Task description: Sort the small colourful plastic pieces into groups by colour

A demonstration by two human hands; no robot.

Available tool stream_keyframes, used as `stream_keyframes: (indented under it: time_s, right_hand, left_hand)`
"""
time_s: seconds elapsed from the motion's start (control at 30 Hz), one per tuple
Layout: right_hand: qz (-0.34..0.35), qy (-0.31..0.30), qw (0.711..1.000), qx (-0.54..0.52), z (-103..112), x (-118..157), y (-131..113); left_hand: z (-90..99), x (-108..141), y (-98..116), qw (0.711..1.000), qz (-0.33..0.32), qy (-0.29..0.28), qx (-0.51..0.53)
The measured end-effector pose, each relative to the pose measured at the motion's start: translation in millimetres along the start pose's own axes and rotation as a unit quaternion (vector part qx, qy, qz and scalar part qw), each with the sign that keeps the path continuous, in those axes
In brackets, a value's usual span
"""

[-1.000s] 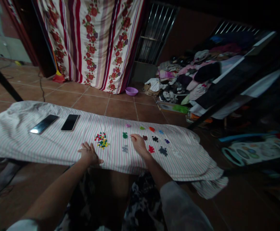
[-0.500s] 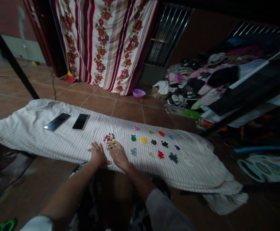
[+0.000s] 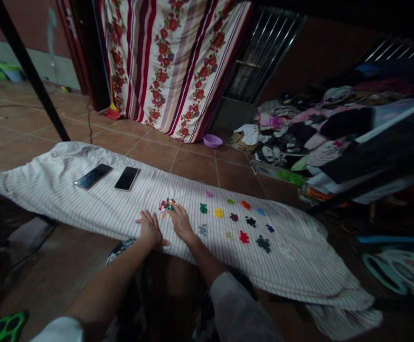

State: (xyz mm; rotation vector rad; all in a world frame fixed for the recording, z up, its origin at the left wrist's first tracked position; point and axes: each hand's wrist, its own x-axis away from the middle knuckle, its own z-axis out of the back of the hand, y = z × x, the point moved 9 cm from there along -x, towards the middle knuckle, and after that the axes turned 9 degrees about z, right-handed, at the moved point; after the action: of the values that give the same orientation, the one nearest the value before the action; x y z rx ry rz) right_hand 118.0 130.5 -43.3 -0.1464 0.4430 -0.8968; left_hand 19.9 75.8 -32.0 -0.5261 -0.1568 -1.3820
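A mixed pile of tiny coloured pieces (image 3: 165, 204) lies on the striped cloth (image 3: 189, 190) in front of me. My right hand (image 3: 182, 224) is at the pile's near right edge, fingers stretched out and fingertips among the pieces; no piece shows in its grip. Flat on the cloth near the front edge rests my left hand (image 3: 150, 231), its fingers apart and nothing in it. To the right, several small single-colour heaps are spread out, among them a green heap (image 3: 203, 208), a yellow heap (image 3: 219, 213), a red heap (image 3: 243, 236) and a dark grey heap (image 3: 263, 243).
Two phones, a left phone (image 3: 93, 176) and a right phone (image 3: 127, 178), lie on the cloth's left part. Beyond are a purple basin (image 3: 212, 141), a floral curtain (image 3: 164, 71) and a heap of clothes (image 3: 299, 126). A dark pole (image 3: 32, 76) rises at left.
The view has shifted, so the scene sits slightly further right. My right fingertips have moved from the pile's lower part to its right edge. My left hand stays flat on the cloth.
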Motion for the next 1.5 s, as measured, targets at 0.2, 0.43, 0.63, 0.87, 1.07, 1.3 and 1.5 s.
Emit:
stream_keyframes:
  time_s: [0.2, 0.43, 0.63, 0.87, 1.07, 1.3, 1.5]
  right_hand:
    - [-0.001, 0.045, 0.998, -0.034, 10.4, -2.3, 2.2]
    - [-0.089, 0.048, 0.995, -0.014, 25.7, 23.4, 2.0]
    - [-0.169, 0.032, 0.985, -0.016, 22.6, 45.4, 6.2]
    - [-0.128, 0.05, 0.988, -0.072, 22.7, 29.0, 5.2]
    - [-0.103, 0.069, 0.987, -0.104, 18.7, 33.5, 2.8]
    - [-0.077, 0.076, 0.988, -0.112, 16.2, 33.7, 3.5]
    - [-0.068, 0.066, 0.989, -0.113, 15.4, 23.6, 4.3]
  left_hand:
    - [2.1, 0.1, -0.4, 1.0, 0.003, -0.001, 0.018]
    - [-0.5, -2.4, -0.5, 1.0, 0.006, 0.017, 0.026]
    - [-2.4, -3.1, -1.8, 0.999, 0.002, 0.019, 0.04]
    - [0.5, 1.0, -3.5, 0.999, 0.002, 0.023, 0.031]
    - [4.5, 6.3, -3.5, 1.0, -0.003, 0.024, 0.013]
    - [2.6, 1.6, -2.6, 0.999, 0.004, 0.011, 0.032]
    - [2.3, 0.8, -2.1, 1.0, 0.004, 0.005, 0.024]
